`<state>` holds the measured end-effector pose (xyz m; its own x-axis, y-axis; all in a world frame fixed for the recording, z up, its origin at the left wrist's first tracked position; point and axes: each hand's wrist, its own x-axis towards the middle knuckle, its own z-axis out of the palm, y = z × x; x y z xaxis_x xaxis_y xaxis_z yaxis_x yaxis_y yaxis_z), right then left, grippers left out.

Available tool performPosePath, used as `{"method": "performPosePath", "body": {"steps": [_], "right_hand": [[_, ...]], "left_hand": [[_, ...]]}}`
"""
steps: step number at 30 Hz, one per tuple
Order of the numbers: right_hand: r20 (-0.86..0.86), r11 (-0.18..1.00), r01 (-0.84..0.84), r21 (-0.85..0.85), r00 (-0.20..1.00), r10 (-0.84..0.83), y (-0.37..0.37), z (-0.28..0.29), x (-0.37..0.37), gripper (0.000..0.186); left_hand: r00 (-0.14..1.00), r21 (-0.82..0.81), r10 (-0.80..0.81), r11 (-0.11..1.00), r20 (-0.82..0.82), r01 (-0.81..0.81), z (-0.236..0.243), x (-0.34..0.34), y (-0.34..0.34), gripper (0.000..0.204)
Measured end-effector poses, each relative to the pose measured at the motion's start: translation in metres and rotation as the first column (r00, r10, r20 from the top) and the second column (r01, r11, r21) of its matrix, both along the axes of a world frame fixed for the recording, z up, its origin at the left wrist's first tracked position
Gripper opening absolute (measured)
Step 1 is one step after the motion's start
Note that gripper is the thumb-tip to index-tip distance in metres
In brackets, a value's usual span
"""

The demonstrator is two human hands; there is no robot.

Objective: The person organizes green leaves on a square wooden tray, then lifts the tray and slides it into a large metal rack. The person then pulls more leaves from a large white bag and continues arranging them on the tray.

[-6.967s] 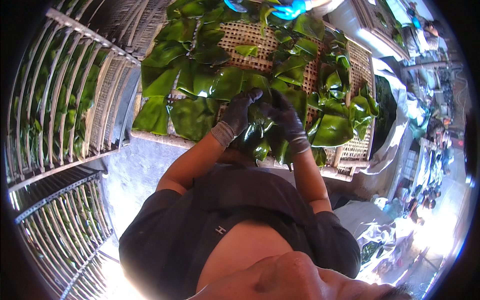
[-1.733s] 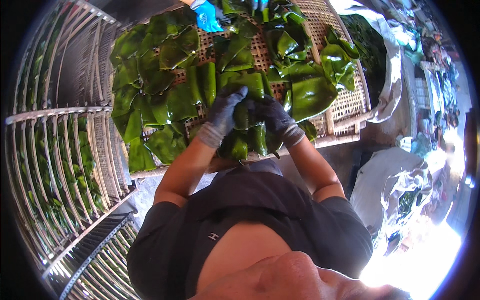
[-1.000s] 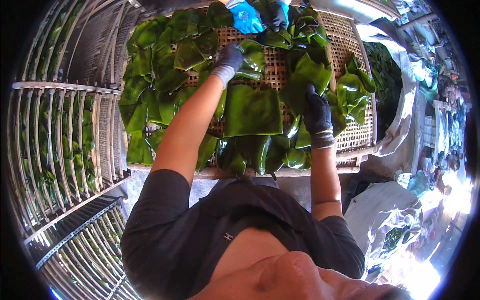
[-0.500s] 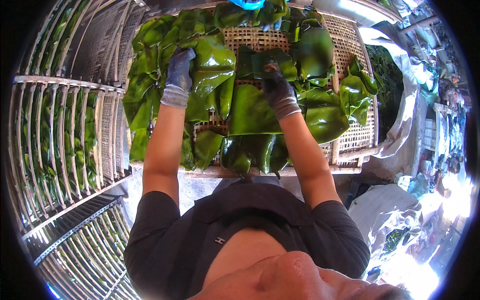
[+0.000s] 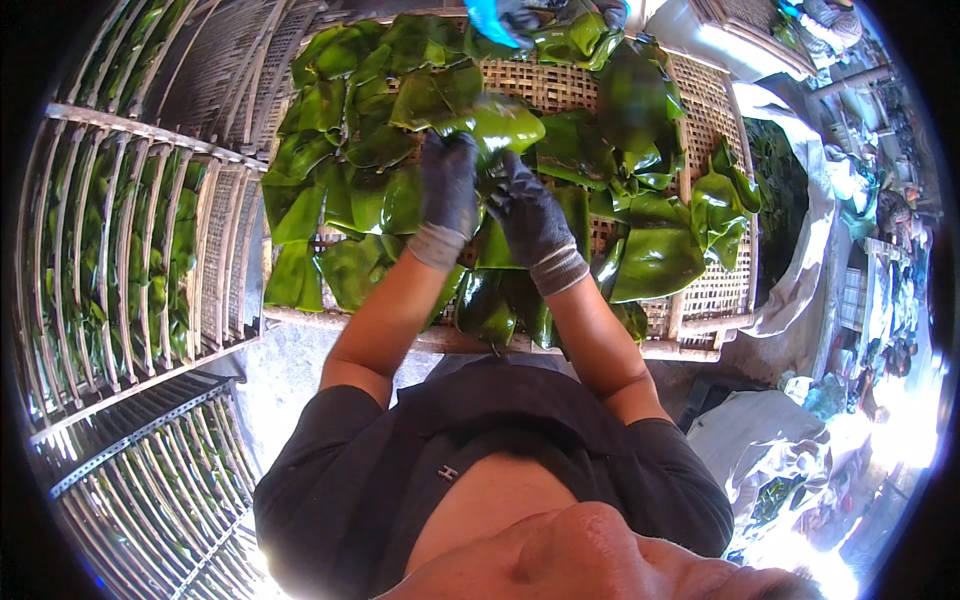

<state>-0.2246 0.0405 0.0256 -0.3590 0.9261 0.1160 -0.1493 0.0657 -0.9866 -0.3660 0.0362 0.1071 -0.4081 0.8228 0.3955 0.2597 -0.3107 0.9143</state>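
Observation:
Large, wet, glossy green leaves overlap across a woven bamboo tray (image 5: 715,120) in front of me. My left hand (image 5: 450,190), in a grey-blue glove, is closed on the near edge of a shiny leaf (image 5: 505,125), which is lifted and slightly blurred. Close beside it, my right hand (image 5: 530,215), in a dark glove, has its fingers bent in at the same leaf's lower side; its grip is partly hidden. Under both hands lie more leaves, among them a broad leaf (image 5: 650,262) to the right.
Across the tray, another person's hand (image 5: 520,18) shows beside something bright blue. Slatted racks (image 5: 120,260) filled with leaves stand at the left. To the right, a white sack (image 5: 815,210) holds dark green leaves. A wooden bar edges the tray's near side.
My left hand has moved right, from the left-hand leaves to the middle, with a leaf. My right hand has drawn left and nearer, beside it. The blue thing across the tray has shifted.

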Motion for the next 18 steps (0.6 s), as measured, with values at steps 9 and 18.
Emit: {"method": "performPosePath", "body": {"steps": [9,18], "right_hand": [[0.28,0.978,0.043,0.206,0.955,-0.101,0.031,0.086,0.085,0.03],[-0.437,0.861,-0.192,-0.47,0.899,-0.038,-0.002,0.086,0.055,0.035]], "left_hand": [[0.915,-0.487,-0.067,0.83,0.398,0.273,0.02,0.002,-0.077,0.043],[0.764,-0.02,-0.462,0.85,0.45,0.526,-0.003,0.043,-0.036,0.043]]}}
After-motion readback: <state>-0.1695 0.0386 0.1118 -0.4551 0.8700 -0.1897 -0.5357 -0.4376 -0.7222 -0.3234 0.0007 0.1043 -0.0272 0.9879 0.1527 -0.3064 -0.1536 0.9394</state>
